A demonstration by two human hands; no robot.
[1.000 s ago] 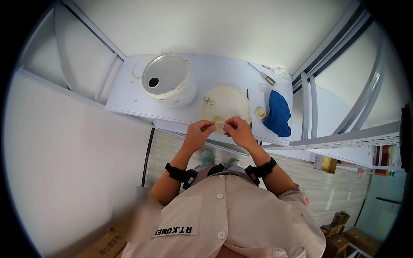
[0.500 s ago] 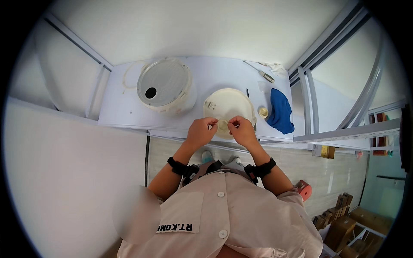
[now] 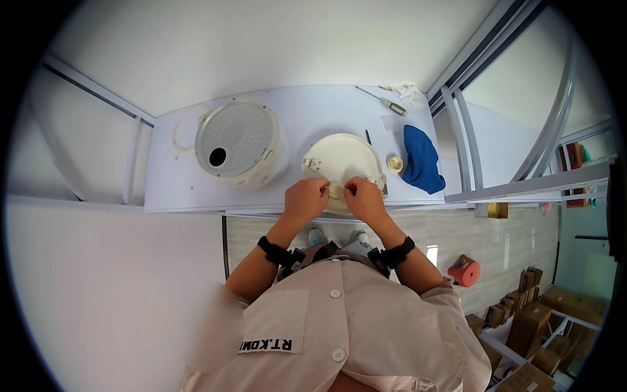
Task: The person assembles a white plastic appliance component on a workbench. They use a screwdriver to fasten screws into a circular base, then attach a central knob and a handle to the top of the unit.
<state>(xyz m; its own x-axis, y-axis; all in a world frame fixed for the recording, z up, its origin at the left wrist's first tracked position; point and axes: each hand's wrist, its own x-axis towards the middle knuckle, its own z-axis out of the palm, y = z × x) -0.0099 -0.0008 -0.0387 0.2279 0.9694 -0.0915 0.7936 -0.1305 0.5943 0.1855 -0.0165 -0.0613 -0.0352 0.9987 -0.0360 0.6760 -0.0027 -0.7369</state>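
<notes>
Two bare hands — the left hand (image 3: 305, 199) and the right hand (image 3: 367, 200) — meet over the near part of one white round disc (image 3: 343, 151), fingertips bunched at either side of one small cream round piece (image 3: 336, 191), though whether they pinch it cannot be told. Both forearms angle forward and inward, with two black wristbands (image 3: 274, 251) worn below the hands. Also on the bench (image 3: 310, 108) are one lidded white drum (image 3: 238, 134), one screwdriver (image 3: 395, 107), one blue cloth (image 3: 422, 160) and one small cream cap (image 3: 394, 163).
</notes>
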